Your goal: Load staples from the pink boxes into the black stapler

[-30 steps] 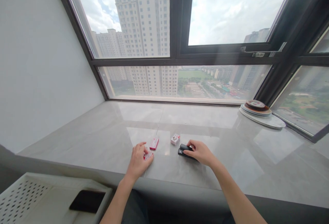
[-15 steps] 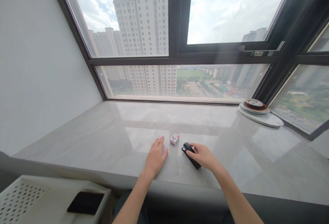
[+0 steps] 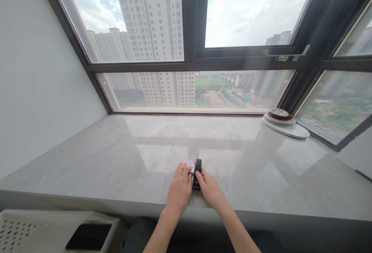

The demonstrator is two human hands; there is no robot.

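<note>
A black stapler point(image 3: 197, 163) lies lengthwise on the pale stone sill, pointing toward the window. My right hand point(image 3: 212, 191) is closed around its right side, the thumb on top. Against the stapler's left side are small white boxes point(image 3: 189, 163) with red and pink print, the farther part showing past my fingers. My left hand point(image 3: 179, 189) bends its fingers over them, close beside the stapler. How many boxes there are, and how firmly the left fingers press, is partly hidden.
A stack of plates point(image 3: 280, 119) sits at the right end of the sill point(image 3: 232, 129), by the window corner. Below the front edge at left, a white perforated basket point(image 3: 52, 222) holds a dark flat object point(image 3: 88, 236). Dark window frames rise behind.
My right hand has brought the stapler left and turned it straighter. The box that stood apart is now beside it, and both hands have come together. The view has shifted slightly.
</note>
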